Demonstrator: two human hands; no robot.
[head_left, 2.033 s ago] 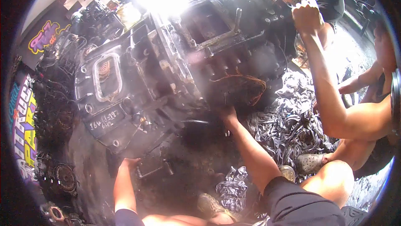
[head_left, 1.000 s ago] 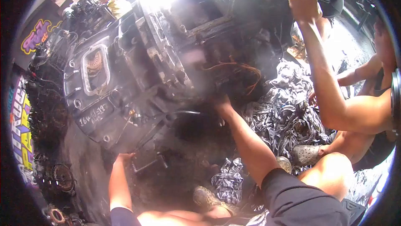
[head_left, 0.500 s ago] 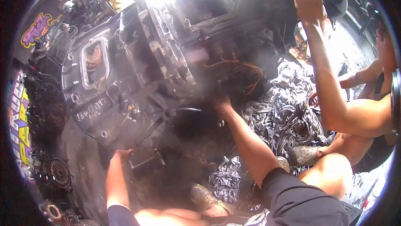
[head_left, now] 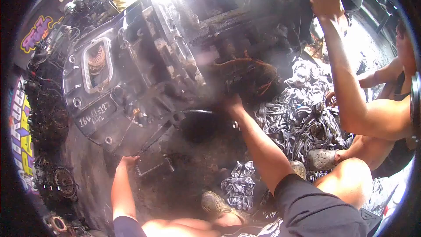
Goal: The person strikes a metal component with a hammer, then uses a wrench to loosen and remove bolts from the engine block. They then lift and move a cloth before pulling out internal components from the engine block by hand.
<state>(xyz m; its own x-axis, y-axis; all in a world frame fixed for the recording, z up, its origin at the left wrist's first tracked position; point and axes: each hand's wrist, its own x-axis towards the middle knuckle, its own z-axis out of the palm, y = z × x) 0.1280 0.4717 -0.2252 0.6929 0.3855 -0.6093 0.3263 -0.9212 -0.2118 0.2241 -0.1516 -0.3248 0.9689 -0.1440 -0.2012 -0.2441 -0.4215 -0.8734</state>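
Observation:
A large dark metal engine or gearbox housing with chalk-like writing fills the upper left and middle. My left hand is at its lower edge, fingers curled; what they grip is hidden. Beside that hand lies a ribbed, bent metal piece. A dark bar or hose slants from near the hand up to the housing. My right hand reaches into shadow under the housing, close to a thin light hose and orange-brown wiring. Its fingers cannot be made out.
At the right, another person's raised fist grips a dark upright bar. A second person's hand is beside a heap of grey rags. A smaller rag bundle lies near my foot. Machine parts line the left.
The view has shifted slightly. Both my hands stay in about the same places, and the other person's fist remains raised.

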